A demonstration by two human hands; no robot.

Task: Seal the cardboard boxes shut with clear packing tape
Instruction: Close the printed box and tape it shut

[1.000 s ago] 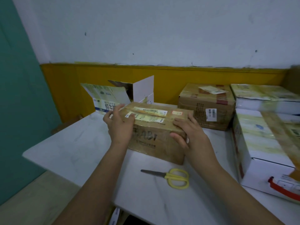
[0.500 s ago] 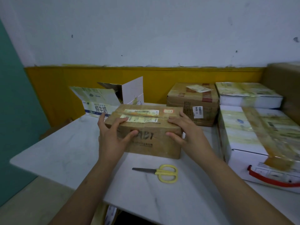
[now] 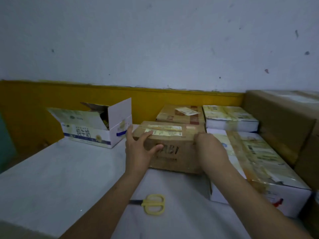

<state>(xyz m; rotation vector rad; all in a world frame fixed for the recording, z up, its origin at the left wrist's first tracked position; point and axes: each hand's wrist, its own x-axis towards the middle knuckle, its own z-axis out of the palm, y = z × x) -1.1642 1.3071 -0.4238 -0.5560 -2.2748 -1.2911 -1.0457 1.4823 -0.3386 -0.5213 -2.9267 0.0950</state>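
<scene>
Toward the table's [image 3: 51, 169] far edge, both hands grasped the brown taped box [image 3: 172, 152]: left hand [image 3: 139, 152] at its left corner, right hand [image 3: 210, 149] at its right end.

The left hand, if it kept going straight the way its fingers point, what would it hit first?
The left hand already grips the small brown box. Its fingers point away and rightward across the box's top, so beyond it they would probably meet the taped brown carton behind, though depth is unclear.

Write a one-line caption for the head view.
Both hands, left hand and right hand, grip a taped brown box on the table, scissors nearby.
</scene>
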